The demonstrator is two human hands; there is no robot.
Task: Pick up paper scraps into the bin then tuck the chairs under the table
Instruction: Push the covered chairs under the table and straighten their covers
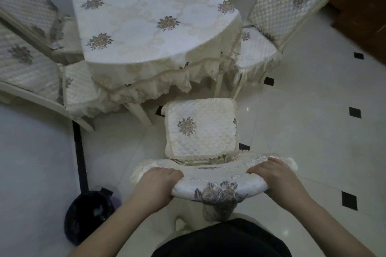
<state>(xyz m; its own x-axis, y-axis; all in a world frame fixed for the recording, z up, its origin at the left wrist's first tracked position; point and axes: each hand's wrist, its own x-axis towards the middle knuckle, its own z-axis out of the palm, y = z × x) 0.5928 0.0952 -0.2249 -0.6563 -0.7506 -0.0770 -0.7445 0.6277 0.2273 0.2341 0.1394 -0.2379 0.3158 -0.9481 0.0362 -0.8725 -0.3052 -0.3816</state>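
A chair [201,131] with a cream quilted seat cover stands right in front of me, its seat facing the table [146,19]. The table wears a cream cloth with flower motifs and a frilled hem. My left hand [156,185] grips the left end of the chair's padded top rail [217,185]. My right hand [275,175] grips the right end of the same rail. The seat's front edge lies just short of the tablecloth's hem. A dark bin [87,217] stands on the floor at my lower left, with pale scraps inside.
Two more covered chairs [27,64] stand at the table's left, one [271,27] at its right. The white tiled floor [313,121] carries small black diamonds. A black strip [79,152] runs along the floor to the left. Dark wooden furniture [363,2] fills the upper right.
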